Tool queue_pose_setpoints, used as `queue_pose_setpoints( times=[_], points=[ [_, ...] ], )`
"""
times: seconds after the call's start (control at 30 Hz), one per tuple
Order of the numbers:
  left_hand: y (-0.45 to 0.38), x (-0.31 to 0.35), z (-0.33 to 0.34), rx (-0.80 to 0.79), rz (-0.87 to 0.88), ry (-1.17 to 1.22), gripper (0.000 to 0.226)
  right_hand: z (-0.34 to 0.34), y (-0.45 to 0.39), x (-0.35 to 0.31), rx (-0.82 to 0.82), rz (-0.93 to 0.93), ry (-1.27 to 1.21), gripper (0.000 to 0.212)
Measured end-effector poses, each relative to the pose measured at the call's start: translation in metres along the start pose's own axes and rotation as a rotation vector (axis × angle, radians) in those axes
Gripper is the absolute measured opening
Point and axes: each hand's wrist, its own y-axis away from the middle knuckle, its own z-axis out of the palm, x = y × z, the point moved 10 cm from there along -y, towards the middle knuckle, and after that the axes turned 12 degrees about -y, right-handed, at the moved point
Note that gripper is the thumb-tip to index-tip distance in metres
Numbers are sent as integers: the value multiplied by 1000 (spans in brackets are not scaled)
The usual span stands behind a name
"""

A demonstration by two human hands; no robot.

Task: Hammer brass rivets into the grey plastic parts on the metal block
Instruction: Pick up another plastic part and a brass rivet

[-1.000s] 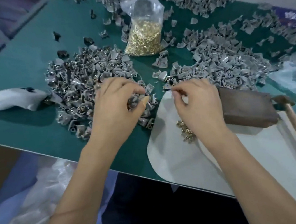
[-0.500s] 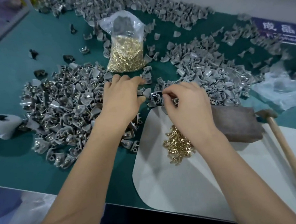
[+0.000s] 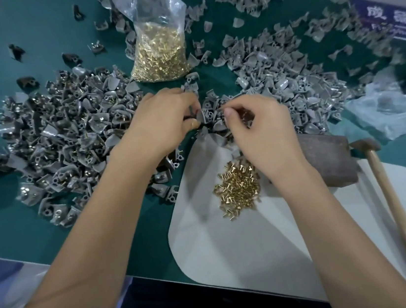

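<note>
Pinching grey part (image 3: 202, 117): left hand (image 3: 164, 125) | right hand (image 3: 257, 126) contents hidden

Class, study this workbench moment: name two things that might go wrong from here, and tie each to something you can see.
1. The left hand and right hand work together on a small grey part above the crowded piles; a fumble might drop it among look-alikes.
2. The loose rivets lie on the white mat right beside the right forearm; a sweep could scatter them.
</note>
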Motion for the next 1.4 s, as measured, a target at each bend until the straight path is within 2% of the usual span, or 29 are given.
queue_pose_setpoints(
  times=[0.2,0.43,0.6,0.77,0.87,1.0,1.3,1.4],
  points=[
    [-4,10,0,-3,30,-20,18,-16,3,5,21,27,-17,19],
    [-10,28,-26,191,-14,78,13,-28,11,9,49,31,14,18],
    [-13,50,-6,8,37,197,11,-36,17,12,38,21,40,16],
    [-2,45,-25,174,29,334,7,-33,30,7,-64,-49,123,13],
    [10,41,-37,258,-23,468,12,-27,36,4,-115,-86,196,13],
    [31,34,-34,291,-103,623,21,-24,44,2,-118,-131,279,13],
    [45,47,-21,215,-34,478,19,-9,58,3,-215,-172,423,11],
    [46,48,-20,194,-8,518,19,-6,56,1,-219,-190,440,14]
  ],
)
